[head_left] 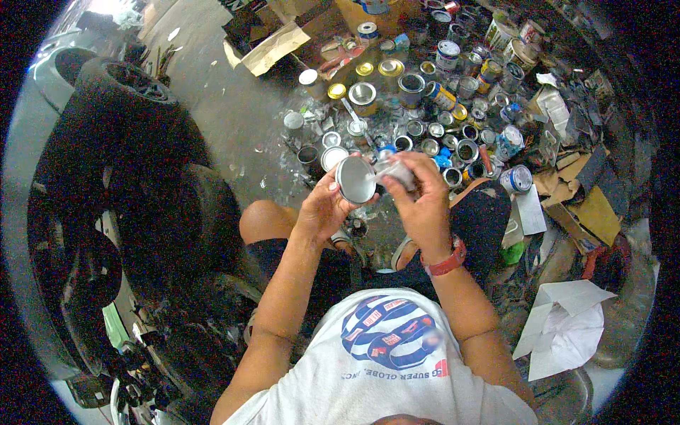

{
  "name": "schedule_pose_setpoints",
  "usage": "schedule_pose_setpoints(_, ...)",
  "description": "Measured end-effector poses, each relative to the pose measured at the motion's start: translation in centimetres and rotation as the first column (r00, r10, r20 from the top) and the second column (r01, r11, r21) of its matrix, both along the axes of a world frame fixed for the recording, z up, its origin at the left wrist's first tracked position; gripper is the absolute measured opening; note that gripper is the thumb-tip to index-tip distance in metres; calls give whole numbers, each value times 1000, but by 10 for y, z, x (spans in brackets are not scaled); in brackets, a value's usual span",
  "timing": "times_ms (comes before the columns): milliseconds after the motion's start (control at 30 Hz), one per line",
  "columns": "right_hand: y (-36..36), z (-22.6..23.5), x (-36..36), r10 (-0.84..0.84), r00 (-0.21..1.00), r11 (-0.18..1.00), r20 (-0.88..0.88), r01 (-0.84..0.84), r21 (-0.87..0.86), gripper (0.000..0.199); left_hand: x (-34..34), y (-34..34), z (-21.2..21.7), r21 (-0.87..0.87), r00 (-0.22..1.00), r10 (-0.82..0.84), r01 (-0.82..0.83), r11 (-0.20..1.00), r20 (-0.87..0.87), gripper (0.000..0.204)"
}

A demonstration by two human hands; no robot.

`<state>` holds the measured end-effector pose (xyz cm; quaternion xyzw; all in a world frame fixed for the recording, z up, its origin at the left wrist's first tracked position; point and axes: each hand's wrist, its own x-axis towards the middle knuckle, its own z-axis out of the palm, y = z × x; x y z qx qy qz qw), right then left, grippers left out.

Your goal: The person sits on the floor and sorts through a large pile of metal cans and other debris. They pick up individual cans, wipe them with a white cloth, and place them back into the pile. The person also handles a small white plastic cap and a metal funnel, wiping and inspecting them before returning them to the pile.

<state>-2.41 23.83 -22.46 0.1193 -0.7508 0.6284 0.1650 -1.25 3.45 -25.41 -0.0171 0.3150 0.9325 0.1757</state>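
My left hand (319, 212) grips a round metal tin (355, 180) by its side, thumb near the rim. Its pale grey round face is turned up toward me, and whether it is a can or only a lid I cannot tell. Close beside it, my right hand (425, 191) has its fingers closed round a blurred, pale greyish thing (397, 176). A whitish end of that thing reaches over the tin's right edge. Motion smears it too much to name its kind. Below both hands are my bent knees and the floor.
Many open paint cans (411, 88) and lids crowd the floor ahead and to the right. A white-topped can (334, 157) stands just beyond my left hand. Car wheels (134, 81) line the left. Torn cardboard (595, 212) and white paper (563, 329) lie at right.
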Motion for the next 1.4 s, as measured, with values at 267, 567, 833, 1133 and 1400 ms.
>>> schedule_pose_setpoints(267, -1, 12, 11, 233, 967, 912, -107, -179, 369, 34, 7, -3, -16, -80, 983, -163, 170, 982, 84, 78)
schedule_pose_setpoints(567, 13, -4, -3, 458, 858, 833, 235, -506, 224, 23, 9, 3, -31, -149, 994, -76, 87, 985, 78, 68)
schedule_pose_setpoints(833, 15, -49, -4, 209, 902, 919, 379, -314, 240, 20, 9, 4, -35, -326, 999, -32, 24, 945, -18, 67)
schedule_pose_setpoints(1133, 5, -31, 3, 234, 966, 948, 107, -252, 197, 31, 1, 16, -21, -255, 977, 125, -78, 964, 172, 66)
schedule_pose_setpoints(1400, 8, -53, 4, 301, 920, 951, 251, -308, -9, 26, 5, 24, -9, -357, 977, 166, -110, 928, 130, 69)
